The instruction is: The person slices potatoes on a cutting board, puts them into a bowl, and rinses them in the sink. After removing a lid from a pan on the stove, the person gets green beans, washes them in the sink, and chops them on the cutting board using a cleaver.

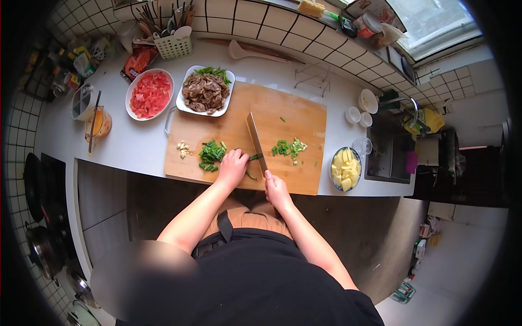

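My right hand (277, 188) grips the handle of a kitchen knife (256, 136), its broad blade pointing away from me over the wooden cutting board (301, 116). Left of the blade, my left hand (233, 166) presses a few green onion stalks (255, 157) against the board, fingertips curled. The stalks' ends reach the blade. A pile of cut green onion (212, 154) lies beside my left hand, with chopped garlic (184, 149) farther left. Smaller green onion pieces (290, 148) are scattered right of the knife.
A square dish of sliced cooked meat (206, 93) overlaps the board's far left corner. Past it are a bowl of chopped tomato (150, 95) and a cup with chopsticks (99, 123). Sliced potatoes (346, 169) fill a bowl on the right, near the sink (389, 157).
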The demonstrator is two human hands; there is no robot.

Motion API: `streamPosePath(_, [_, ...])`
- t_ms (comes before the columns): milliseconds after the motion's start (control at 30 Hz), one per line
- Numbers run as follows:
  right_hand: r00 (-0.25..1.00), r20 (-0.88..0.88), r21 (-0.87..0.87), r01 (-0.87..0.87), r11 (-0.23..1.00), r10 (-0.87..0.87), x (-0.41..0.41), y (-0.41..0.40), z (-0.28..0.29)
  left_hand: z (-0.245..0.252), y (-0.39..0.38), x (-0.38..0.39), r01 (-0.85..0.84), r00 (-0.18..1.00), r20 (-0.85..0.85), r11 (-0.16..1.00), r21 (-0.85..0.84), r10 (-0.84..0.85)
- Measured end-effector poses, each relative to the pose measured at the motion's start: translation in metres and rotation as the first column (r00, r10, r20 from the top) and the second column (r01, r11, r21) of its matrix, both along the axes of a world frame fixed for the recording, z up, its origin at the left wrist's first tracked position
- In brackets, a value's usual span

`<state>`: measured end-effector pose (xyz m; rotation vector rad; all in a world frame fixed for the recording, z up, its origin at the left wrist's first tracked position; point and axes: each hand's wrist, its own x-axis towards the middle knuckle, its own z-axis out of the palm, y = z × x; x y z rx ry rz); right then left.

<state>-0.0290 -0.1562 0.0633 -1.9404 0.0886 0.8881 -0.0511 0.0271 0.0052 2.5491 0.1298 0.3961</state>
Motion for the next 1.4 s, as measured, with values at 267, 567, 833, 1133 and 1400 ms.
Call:
streamPosePath(267, [0.998,-0.002,0.038,0.067,0.997,-0.067,0.003,0.010,-0.007,-0.004,-0.004,-0.001,0.022,1.000,-0.021,1.000,0.000,-0.022])
streamPosePath(567, [0.969,-0.107,0.113,0.235,0.965,-0.224,0.013,-0.005,0.003,-0.002,-0.003,0.011,0.088,0.996,-0.002,0.996,-0.008,-0.088])
streamPosePath(833, [0.976,-0.011,0.140,0.218,0.966,-0.219,0.013,-0.007,0.031,0.022,-0.010,0.029,-0.005,1.000,-0.031,0.993,-0.120,0.002])
streamPosePath(1133, [0.986,-0.071,0.056,0.156,0.986,-0.152,0.005,0.003,0.002,0.002,-0.009,0.016,0.043,0.989,-0.135,0.995,-0.086,-0.054])
streamPosePath(1400, [0.972,-0.064,0.120,0.231,0.965,-0.225,0.015,0.004,-0.009,-0.002,-0.010,0.014,0.114,0.987,-0.111,0.992,-0.062,-0.120])
